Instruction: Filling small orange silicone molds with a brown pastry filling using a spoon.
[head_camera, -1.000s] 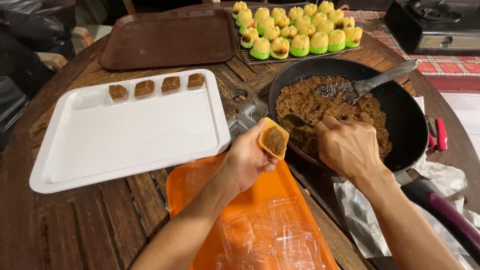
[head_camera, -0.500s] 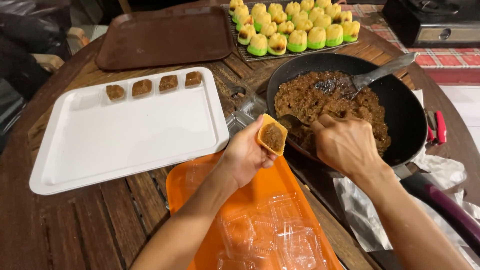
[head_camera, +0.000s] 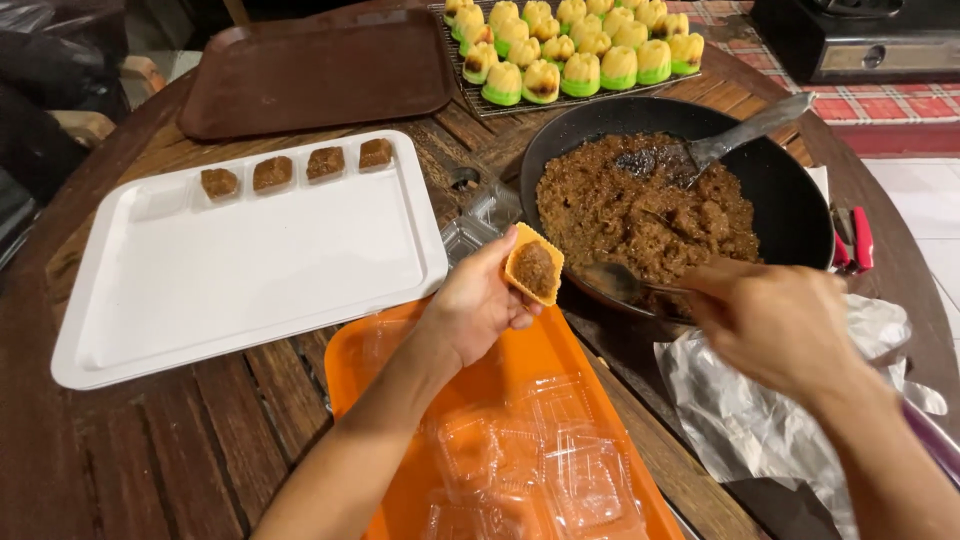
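Holding a small orange cup, partly filled, beside the black pan rim, left hand grips it; right hand clasps a spoon. Advisable: keep cup level, close to the filling.

— What packaging do you see in front of you?

— Your orange tray holds a heap of clear plastic cups, small, square and see-through. A few more clear cups lie on the wooden table between the white tray and the black pan.

— Any filled ones?

— 4 clear cups with brown filling stand in a row along the white tray's far edge. Your left hand pinches 1 small orange square cup, tilted, with brown filling inside.

— Labels, signs, screens?

— You have none in view.
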